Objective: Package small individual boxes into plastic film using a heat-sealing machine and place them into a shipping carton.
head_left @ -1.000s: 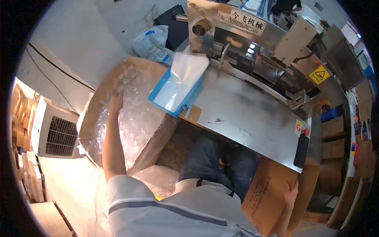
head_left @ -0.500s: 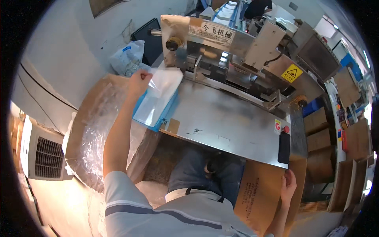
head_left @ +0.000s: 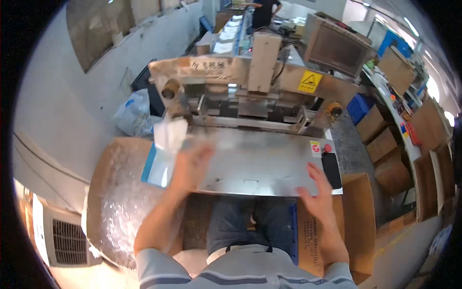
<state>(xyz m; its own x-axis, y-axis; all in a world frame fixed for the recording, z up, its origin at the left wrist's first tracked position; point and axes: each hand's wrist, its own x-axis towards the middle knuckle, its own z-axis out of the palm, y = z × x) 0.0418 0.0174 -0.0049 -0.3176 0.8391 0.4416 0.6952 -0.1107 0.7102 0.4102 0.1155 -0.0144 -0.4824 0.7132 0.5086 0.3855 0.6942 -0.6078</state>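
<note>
Tabletop point(head_left: 257, 166): right hand point(head_left: 316, 192) spread wide near front-right corner; left hand point(head_left: 192, 164) near left edge, grip too blurred to tell. Best lift bags point(head_left: 169, 136) singly.

Desk point(head_left: 255, 164) has a flat, shiny metal top, dark marks point(head_left: 218, 179) near the front edge. Blue tray point(head_left: 149, 166) with plastic bags point(head_left: 170, 135) at left end; black pad point(head_left: 331, 172), red button point(head_left: 328, 148) at right.

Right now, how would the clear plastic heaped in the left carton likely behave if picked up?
The clear plastic is probably light and floppy, looking thin and crumpled. Its glints suggest a slippery surface. Heaped in the carton, pieces might slide apart.
</note>
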